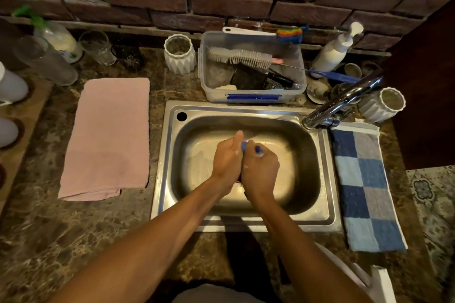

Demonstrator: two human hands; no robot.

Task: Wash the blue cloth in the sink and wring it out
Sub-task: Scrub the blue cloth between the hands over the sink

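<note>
Fingers of left hand [227,158] and right hand [261,170] clamped tight on blue cloth [244,146], pressed together over sink [325,179].

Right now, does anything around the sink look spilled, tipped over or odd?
Nothing looks spilled or broken. One oddity: the white ribbed cup right of the faucet leans on its side. Both hands grip the blue cloth over the sink.

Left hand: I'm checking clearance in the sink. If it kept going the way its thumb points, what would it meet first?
The left hand, its grip on the blue cloth, points away from the person. It would probably meet the sink's back wall first, below the plastic container; depth is unclear.
</note>
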